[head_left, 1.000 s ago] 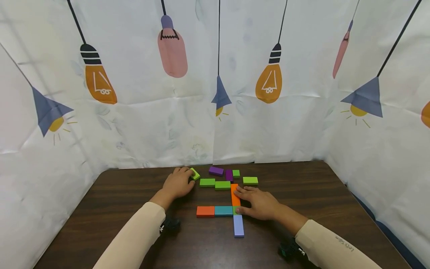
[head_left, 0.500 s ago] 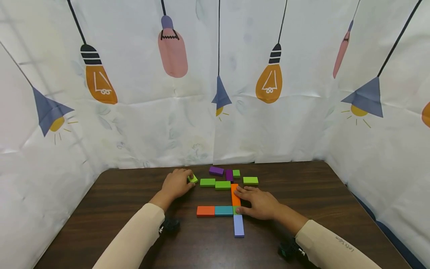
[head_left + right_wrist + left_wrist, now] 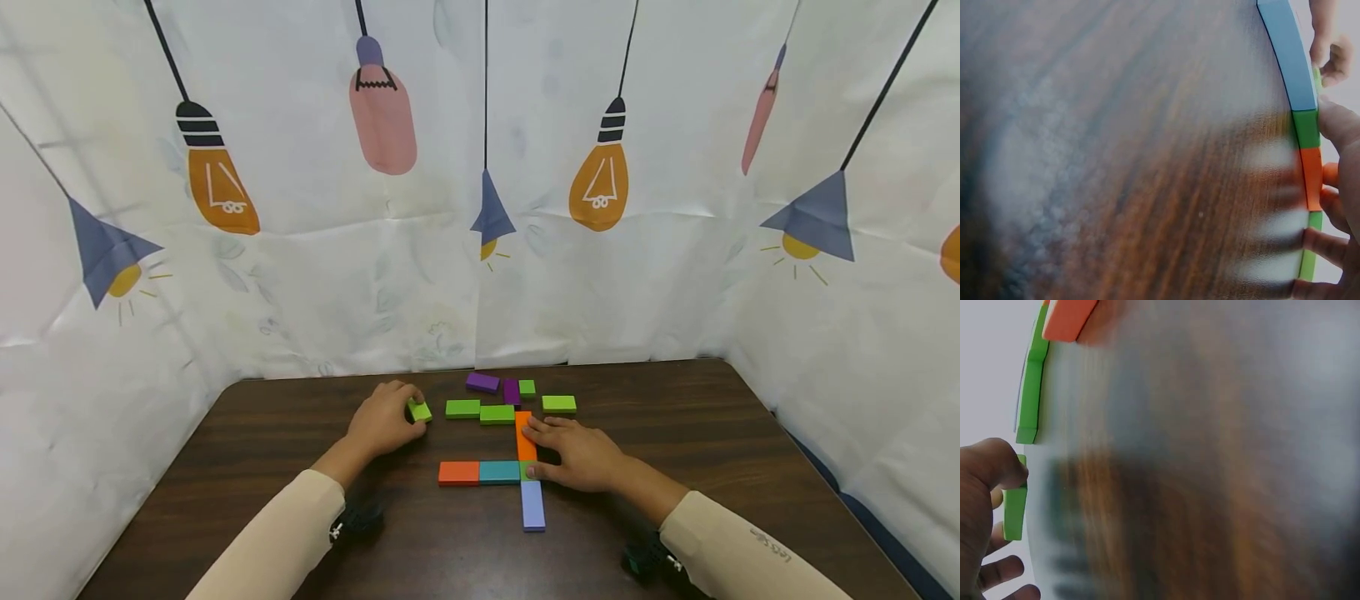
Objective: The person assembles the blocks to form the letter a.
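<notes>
Green block (image 3: 420,412) is in the left hand (image 3: 384,419), left of the flat row of green bars (image 3: 480,412), near the table's (image 3: 262,442) far edge. Thumb and finger pinch it, the other fingers loosely spread; can't tell if it's clear of the table. Right hand (image 3: 581,454): fingers spread, tips on the orange block (image 3: 525,437), thumb at the green square (image 3: 523,471).

Handling: looks light and stiff, painted wood or plastic probably (material not certain). Shouldn't squash or bend; breakage seems unlikely. Faces look smooth, so it may slip or twist if caught by one corner. Flat and low, so the best hold is likely thumb and finger on opposite side edges, around mid-length; a light pinch should do.

Orange block and green square look equally light and probably slide at a nudge (lilac block (image 3: 532,507) and teal block (image 3: 499,472) butt up against the square, red block (image 3: 459,473) against the teal). Flat fingertips from above, pressed gently, should steady them.
</notes>
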`<state>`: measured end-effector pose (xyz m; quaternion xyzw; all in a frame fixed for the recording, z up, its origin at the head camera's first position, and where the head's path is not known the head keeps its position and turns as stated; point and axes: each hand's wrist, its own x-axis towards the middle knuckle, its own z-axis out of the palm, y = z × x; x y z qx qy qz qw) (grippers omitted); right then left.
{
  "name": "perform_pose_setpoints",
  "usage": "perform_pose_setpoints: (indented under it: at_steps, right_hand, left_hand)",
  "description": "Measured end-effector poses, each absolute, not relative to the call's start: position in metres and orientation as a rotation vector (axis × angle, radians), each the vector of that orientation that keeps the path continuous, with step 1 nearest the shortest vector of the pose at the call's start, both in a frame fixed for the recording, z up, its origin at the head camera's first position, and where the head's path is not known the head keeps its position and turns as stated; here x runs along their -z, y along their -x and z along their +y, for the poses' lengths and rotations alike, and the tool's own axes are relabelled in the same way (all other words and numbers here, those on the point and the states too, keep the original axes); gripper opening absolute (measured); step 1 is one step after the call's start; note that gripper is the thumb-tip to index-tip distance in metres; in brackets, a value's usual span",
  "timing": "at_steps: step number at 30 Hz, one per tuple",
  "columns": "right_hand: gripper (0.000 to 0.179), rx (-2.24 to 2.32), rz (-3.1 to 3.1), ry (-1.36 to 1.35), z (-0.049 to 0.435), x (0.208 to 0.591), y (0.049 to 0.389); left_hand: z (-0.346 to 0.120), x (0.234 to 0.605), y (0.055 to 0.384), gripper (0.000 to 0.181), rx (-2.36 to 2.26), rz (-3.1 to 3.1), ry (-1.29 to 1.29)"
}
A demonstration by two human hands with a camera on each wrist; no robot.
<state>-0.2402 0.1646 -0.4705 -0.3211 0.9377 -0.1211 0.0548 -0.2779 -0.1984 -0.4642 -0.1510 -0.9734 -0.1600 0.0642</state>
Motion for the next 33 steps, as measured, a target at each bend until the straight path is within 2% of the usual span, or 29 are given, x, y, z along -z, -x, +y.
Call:
perform_pose_setpoints:
  at_steps: [18,33]
  right_hand:
    - [0.074,0.365,2.845,0.977,0.165,0.47,0.239]
    - [0.074,0.359,2.847,0.989,0.165,0.469,0.239]
  left_hand:
    - [-0.203,0.463,0.234,0.033,0.675,-2.845,0.621]
    - [-0.201,0.465,0.206,0.033,0.698,-2.856,0.661]
